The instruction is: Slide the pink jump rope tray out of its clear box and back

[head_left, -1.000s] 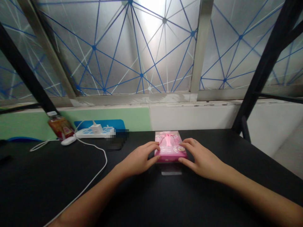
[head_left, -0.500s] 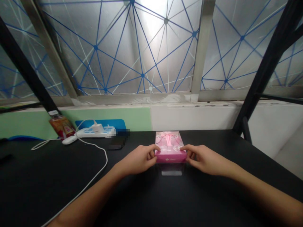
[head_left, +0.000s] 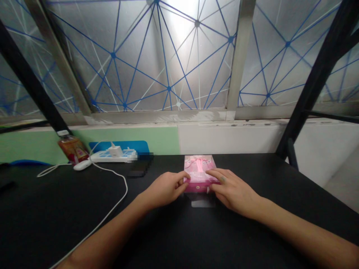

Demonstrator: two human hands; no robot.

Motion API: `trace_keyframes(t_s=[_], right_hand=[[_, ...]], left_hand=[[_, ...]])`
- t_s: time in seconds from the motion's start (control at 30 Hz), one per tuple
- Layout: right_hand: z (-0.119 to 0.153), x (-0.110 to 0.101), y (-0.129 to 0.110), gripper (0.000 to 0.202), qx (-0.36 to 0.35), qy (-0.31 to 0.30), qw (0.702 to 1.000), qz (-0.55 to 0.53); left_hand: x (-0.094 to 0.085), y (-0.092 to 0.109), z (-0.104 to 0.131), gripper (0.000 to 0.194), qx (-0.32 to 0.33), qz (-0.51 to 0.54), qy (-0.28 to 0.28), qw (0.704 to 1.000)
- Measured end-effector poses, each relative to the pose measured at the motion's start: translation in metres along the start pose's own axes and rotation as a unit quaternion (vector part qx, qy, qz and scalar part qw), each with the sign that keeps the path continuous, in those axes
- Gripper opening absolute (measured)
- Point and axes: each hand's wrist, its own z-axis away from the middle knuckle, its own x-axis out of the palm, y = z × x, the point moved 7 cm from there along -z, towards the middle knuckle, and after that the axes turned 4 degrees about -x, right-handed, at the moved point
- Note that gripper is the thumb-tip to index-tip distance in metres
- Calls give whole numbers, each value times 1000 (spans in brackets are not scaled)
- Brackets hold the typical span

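A pink box (head_left: 199, 168) with a clear window on top lies flat on the black table (head_left: 179, 239). From its near edge a transparent flap with a pale strip sticks out toward me. My left hand (head_left: 165, 188) grips the box's near left corner, fingers on top and thumb at the front side. Over the near right part is my right hand (head_left: 234, 192), its fingers apart, one reaching onto the top and others at the front face.
At the back left are a white power strip (head_left: 103, 156) with a charger, a white cable (head_left: 126, 186), a tilted bottle (head_left: 73, 148) and a pixelated dark object (head_left: 141, 166). Black slanted frame bars (head_left: 305, 89) rise at both sides before the window.
My right hand has moved left from the box's right corner, over its top and front face. My left hand has stayed at the left corner, and the box has not visibly moved.
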Motion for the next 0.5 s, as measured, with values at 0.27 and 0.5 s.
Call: trace_keyframes(t_s=[0.27, 0.5], right_hand=[[7, 1, 2, 39, 28, -64, 995, -76], [3, -2, -1, 23, 8, -31, 996, -84]], left_hand=[[3, -2, -1, 20, 1, -4, -2, 1000], [2, -1, -1, 20, 4, 7, 0, 1000]])
